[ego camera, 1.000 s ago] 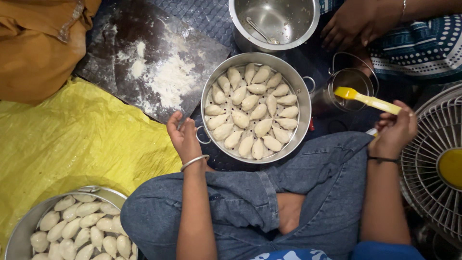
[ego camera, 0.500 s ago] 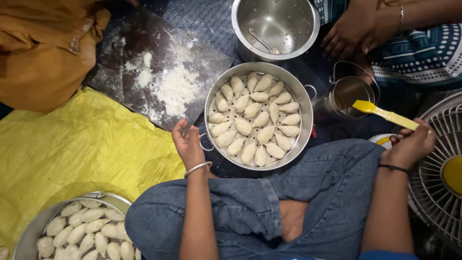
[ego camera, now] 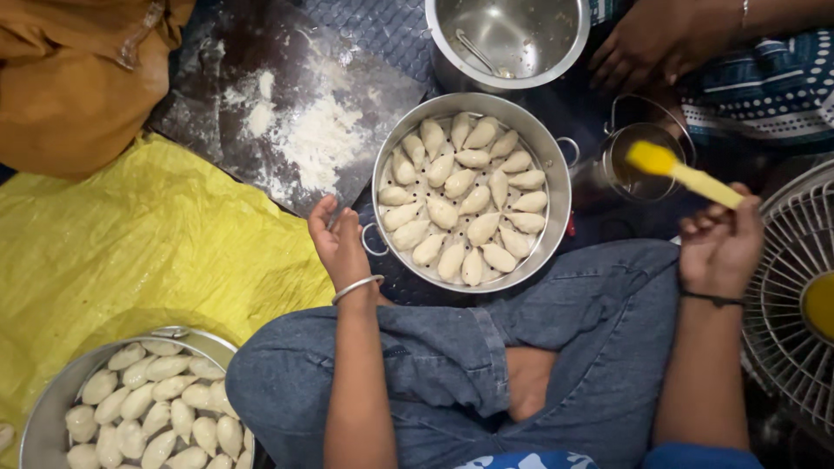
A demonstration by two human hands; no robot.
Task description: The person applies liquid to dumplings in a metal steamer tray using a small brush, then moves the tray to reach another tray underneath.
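Observation:
A round steel steamer tray (ego camera: pixel 556 201) full of pale crescent dumplings (ego camera: pixel 465 201) lies in front of my crossed legs in blue jeans. My left hand (ego camera: pixel 340 245), a metal bangle on the wrist, rests at the tray's left handle with its fingers curled by it. My right hand (ego camera: pixel 719 247) is closed on a yellow silicone brush (ego camera: pixel 682 174), whose head hangs over a small steel pot of dark liquid (ego camera: pixel 645 161).
A second steel tray of dumplings (ego camera: pixel 52 412) sits at lower left on a yellow sheet (ego camera: pixel 130 252). A dark board dusted with flour (ego camera: pixel 295 130) lies behind. Another person's hand (ego camera: pixel 656 48) rests beside an empty steel pot (ego camera: pixel 508 39). A fan grille (ego camera: pixel 795 295) stands at right.
My right hand has drawn the yellow brush back toward the small pot, tilting its head over it. My left hand has stayed at the tray's handle. The view has shifted slightly.

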